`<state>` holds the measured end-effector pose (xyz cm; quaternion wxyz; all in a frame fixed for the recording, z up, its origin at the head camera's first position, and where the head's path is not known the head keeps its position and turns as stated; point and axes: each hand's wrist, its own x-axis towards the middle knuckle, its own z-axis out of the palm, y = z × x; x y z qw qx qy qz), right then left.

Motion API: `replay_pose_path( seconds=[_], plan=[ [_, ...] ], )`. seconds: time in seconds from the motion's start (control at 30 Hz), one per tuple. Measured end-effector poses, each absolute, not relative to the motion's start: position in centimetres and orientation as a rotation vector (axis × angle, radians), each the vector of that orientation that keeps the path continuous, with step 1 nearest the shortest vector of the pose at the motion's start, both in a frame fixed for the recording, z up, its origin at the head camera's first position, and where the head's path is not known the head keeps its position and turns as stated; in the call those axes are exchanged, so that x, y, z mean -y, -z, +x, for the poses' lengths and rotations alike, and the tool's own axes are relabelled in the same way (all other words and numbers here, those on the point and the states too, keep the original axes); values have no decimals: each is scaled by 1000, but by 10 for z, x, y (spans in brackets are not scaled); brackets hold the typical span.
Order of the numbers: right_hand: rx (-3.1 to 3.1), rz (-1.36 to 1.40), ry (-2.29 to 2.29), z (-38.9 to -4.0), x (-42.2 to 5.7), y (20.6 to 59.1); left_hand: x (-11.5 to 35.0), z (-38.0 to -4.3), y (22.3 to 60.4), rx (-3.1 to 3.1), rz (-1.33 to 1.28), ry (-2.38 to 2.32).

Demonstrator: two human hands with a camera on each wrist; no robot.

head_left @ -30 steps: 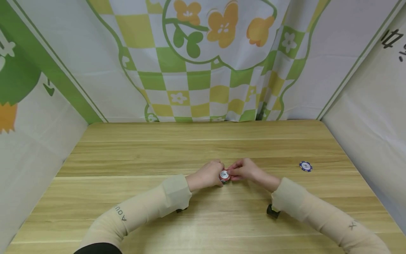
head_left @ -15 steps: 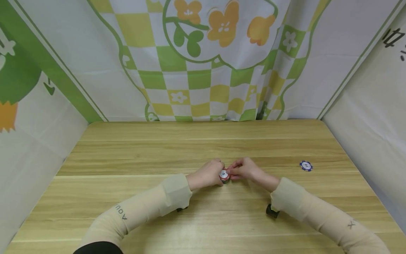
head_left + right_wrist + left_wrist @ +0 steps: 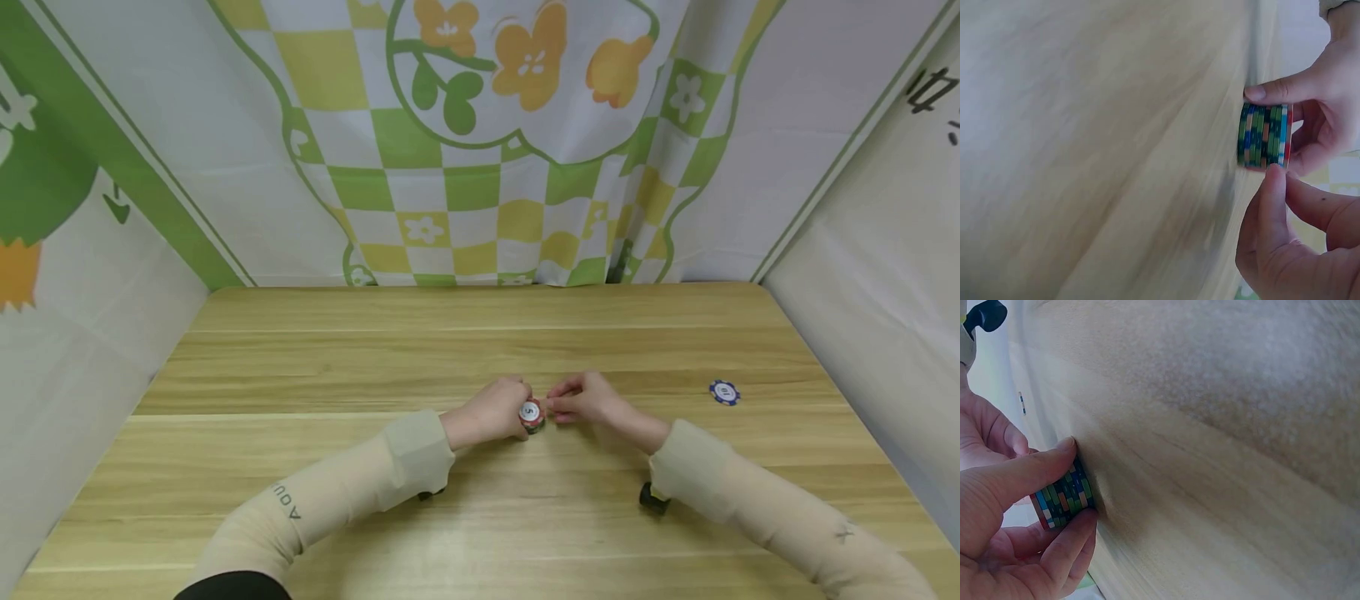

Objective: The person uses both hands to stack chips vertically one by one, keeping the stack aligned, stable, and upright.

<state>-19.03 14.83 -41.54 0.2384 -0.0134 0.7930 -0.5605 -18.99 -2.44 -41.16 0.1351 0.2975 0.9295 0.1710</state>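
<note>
A stack of poker chips (image 3: 531,415) stands on the table, its top chip red-edged with a white centre marked 5. My left hand (image 3: 491,410) grips the stack from the left, thumb on the near side and fingers round the far side. Green, dark and blue edges show along the chips (image 3: 1265,136) in the right wrist view. Beside the stack's right side is my right hand (image 3: 588,400), its thumb and fingertips close together with no chip visible between them. In the right wrist view, its fingertips (image 3: 1274,175) lie right at the stack's edge; contact is hard to tell.
A single blue-and-white chip (image 3: 724,392) marked 10 lies flat on the wooden table (image 3: 337,358), to the right of both hands. A patterned curtain (image 3: 472,192) hangs behind the table's far edge. White cloth walls flank both sides.
My right hand has drawn slightly to the right, away from the top red chip, which now shows more fully. My left hand stays on the stack.
</note>
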Motion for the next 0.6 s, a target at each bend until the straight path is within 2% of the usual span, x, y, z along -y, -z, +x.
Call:
replay_pose_path(
  seconds=[0.13, 0.37, 0.6],
  plan=[
    [-2300, -145, 1440, -189, -159, 414, 24, -189, 411, -2691, 861, -495],
    [-2800, -579, 1002, -186, -176, 411, 23, -189, 412, -2707, 859, -473],
    [-2913, -693, 811, -183, -192, 410, 23, -188, 410, -2705, 873, -479]
  ],
)
